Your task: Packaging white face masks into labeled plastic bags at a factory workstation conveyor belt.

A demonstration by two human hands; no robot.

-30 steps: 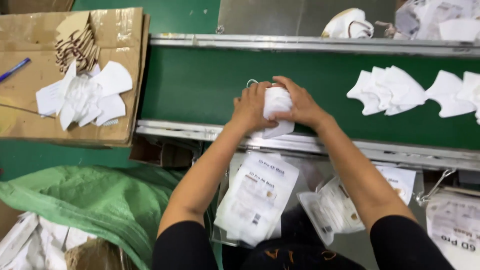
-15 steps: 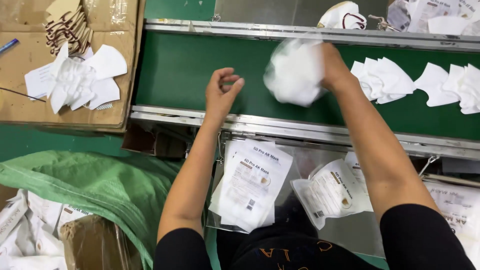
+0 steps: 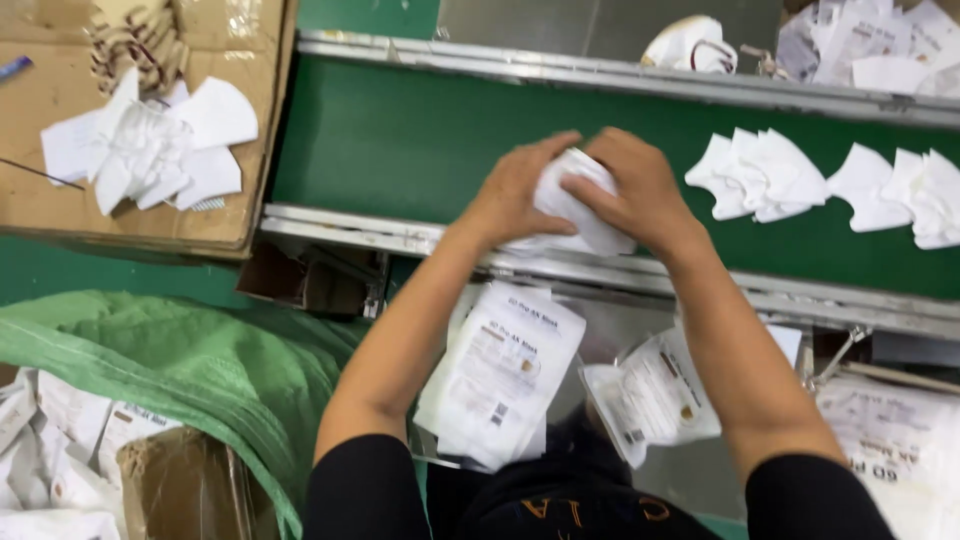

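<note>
Both my hands meet over the near edge of the green conveyor belt [image 3: 400, 140]. My left hand [image 3: 515, 190] and my right hand [image 3: 635, 185] together grip a white folded face mask [image 3: 575, 205], which is partly hidden by my fingers. More white masks [image 3: 760, 175] lie in a row on the belt to the right of my hands. Below the belt, on my lap, lie flat white printed packets [image 3: 500, 375] and a clear packet [image 3: 650, 400].
A cardboard box lid [image 3: 60, 120] at the upper left carries a pile of white masks [image 3: 150, 145]. A green woven sack [image 3: 180, 360] lies at the lower left beside a cardboard box [image 3: 180, 490]. More masks [image 3: 870, 45] lie behind the belt's far rail.
My right hand came back from the right with a white mask. My left hand rose to meet it, and both now hold the mask at the belt's near edge.
</note>
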